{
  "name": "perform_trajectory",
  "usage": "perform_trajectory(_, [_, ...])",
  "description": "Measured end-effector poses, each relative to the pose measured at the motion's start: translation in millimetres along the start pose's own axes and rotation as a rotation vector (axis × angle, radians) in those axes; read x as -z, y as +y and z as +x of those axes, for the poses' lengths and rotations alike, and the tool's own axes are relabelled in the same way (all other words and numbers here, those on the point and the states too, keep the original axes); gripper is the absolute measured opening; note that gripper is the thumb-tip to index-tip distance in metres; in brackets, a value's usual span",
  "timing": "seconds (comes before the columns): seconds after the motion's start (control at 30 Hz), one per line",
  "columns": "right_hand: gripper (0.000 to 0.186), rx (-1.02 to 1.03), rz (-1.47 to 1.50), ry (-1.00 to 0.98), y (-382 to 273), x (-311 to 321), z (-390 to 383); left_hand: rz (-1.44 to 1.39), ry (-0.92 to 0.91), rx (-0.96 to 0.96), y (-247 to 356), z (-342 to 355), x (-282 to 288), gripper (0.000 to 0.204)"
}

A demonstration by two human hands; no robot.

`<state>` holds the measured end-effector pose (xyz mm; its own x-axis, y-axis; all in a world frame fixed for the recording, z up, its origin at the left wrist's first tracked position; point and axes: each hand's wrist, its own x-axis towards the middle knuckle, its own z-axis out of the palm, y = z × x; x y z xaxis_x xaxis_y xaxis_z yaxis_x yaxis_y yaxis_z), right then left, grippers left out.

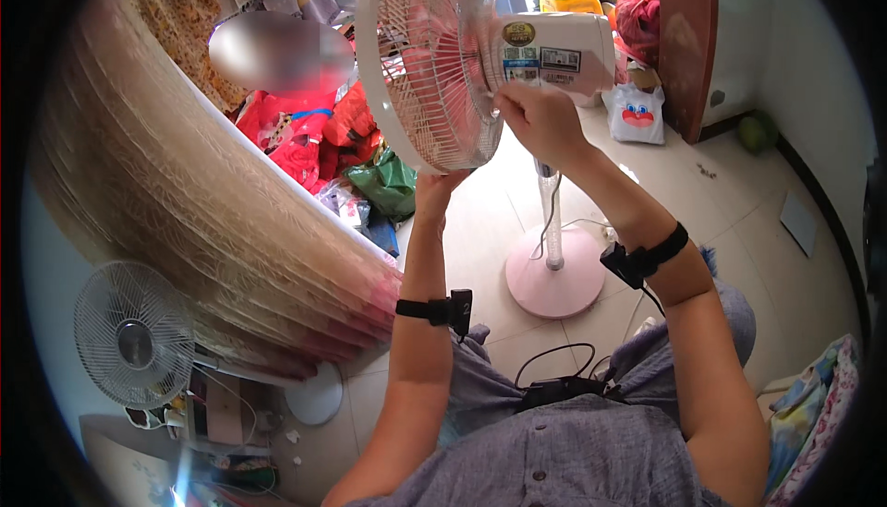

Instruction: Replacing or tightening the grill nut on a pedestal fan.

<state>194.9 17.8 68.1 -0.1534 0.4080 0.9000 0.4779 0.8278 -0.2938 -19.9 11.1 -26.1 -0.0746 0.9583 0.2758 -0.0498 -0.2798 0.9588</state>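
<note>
A standing fan with a pink base (pixel 555 282) and a white motor housing (pixel 577 45) stands in front of me. Its round white grille (pixel 434 73) faces left, and pink blades show through the wires. My left hand (pixel 438 189) grips the grille's lower rim from below, its fingers mostly hidden behind the rim. Behind the grille, close to the motor housing, my right hand (pixel 545 121) is closed with the fingertips against the rear wires. Whatever those fingers pinch is too small to make out. A clear-wrapped pole (pixel 553 221) and a cord run down to the base.
To the left hangs a beige curtain (pixel 231 221), with a second fan (pixel 135 345) beside it. Red clothes and bags (pixel 296 133) lie piled beyond. A white bag (pixel 636 114) sits by the brown door frame (pixel 688 45). Patterned fabric (pixel 813 415) is at lower right.
</note>
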Motion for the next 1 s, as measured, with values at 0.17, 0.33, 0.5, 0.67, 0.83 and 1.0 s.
perform_trajectory(0.17, [0.014,-0.072,-0.161,-0.004,5,-2,24,0.063,-0.009,0.014,2,-1,-3,0.048])
perform_trajectory(0.33, [0.013,-0.003,-0.181,-0.041,1,-5,28,-0.033,0.038,-0.009,-2,-2,-3,0.037])
perform_trajectory(0.5, [0.018,0.123,-0.022,-0.114,4,6,33,0.003,-0.006,-0.041,-4,3,0,0.045])
perform_trajectory(0.67, [0.017,0.026,-0.237,-0.201,11,8,49,0.065,-0.016,-0.041,1,1,-6,0.047])
perform_trajectory(0.83, [0.016,0.099,-0.409,-0.105,6,3,51,0.040,0.041,-0.027,-1,0,-3,0.047])
perform_trajectory(1.0, [0.014,0.106,-0.235,-0.038,9,5,41,0.025,0.050,-0.035,1,-4,-5,0.047])
